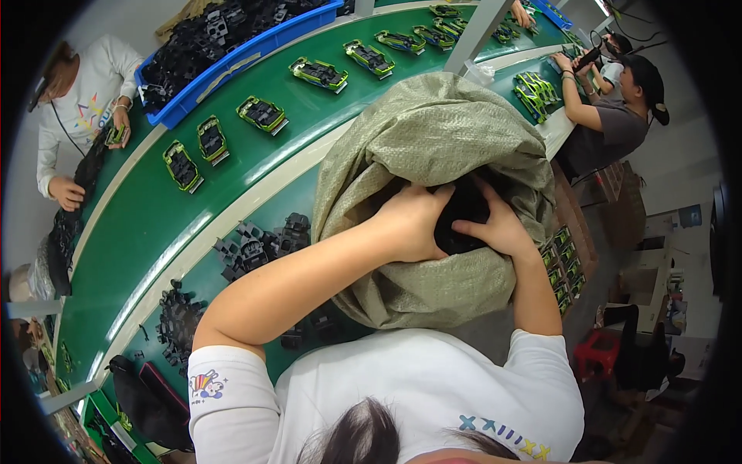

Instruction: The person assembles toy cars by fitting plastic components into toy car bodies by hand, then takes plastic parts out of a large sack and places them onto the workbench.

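Your left hand (413,220) curls over the rim of the sack's (433,139) mouth, fingers closed on the woven cloth, and your right hand (495,228) sits just beside it at the same opening, fingers bent around a dark clump of black parts (464,213) inside. The grey-green sack stands slumped on the green bench (154,224) right before your chest. To its left, loose black parts (259,247) lie in small heaps on the bench. Farther off, green-framed assemblies (263,114) ride the belt in a row, beside a blue bin (255,42). Other people work at the far left and right.
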The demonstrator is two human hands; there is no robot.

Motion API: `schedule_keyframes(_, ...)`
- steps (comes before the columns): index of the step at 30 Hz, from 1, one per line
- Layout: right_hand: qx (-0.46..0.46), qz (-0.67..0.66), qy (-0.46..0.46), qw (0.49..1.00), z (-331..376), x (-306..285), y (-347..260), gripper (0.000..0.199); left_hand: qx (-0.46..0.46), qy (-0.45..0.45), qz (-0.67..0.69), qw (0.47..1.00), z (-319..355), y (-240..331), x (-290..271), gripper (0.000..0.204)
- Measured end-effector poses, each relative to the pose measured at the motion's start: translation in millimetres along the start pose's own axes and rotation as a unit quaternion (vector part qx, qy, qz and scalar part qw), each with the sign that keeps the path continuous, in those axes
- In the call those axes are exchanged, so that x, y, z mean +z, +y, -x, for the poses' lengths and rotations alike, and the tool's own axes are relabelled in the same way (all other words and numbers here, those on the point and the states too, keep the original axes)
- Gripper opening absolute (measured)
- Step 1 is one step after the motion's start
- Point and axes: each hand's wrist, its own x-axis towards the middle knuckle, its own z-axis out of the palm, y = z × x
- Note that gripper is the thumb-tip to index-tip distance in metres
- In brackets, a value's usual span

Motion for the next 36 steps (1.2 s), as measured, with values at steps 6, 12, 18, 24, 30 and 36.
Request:
schedule_keyframes(6, -0.034, -0.022, -0.023, 0.999, -2.6, -2.8, 6.3, 0.096, -0.049, -0.068, -0.033, 0.996, 4.2, 0.6, -6.0, 0.097)
schedule_keyframes(12, -0.040, -0.023, -0.083, 0.995, -3.3, -2.6, -0.5, 0.099, -0.032, -0.041, -0.026, 0.998, 5.8, -1.9, -2.7, 0.091)
schedule_keyframes(18, -0.076, -0.042, -0.096, 0.992, -6.6, -2.9, 5.9, 0.093, 0.021, 0.001, -0.027, 0.999, 11.5, -14.7, -0.7, 0.085)
schedule_keyframes(24, -0.122, -0.034, -0.134, 0.983, -9.4, -12.1, 7.4, 0.091, 0.000, -0.077, 0.014, 0.997, -0.6, 6.7, -18.1, 0.084)
schedule_keyframes(30, -0.157, -0.005, -0.174, 0.972, -14.4, -8.7, 11.1, 0.088, -0.024, -0.059, 0.020, 0.998, 8.6, 1.9, -16.1, 0.081)
schedule_keyframes(36, -0.151, -0.045, -0.175, 0.972, -12.5, -9.6, 17.5, 0.084, -0.026, -0.081, 0.008, 0.996, 5.6, 0.3, -16.9, 0.084)
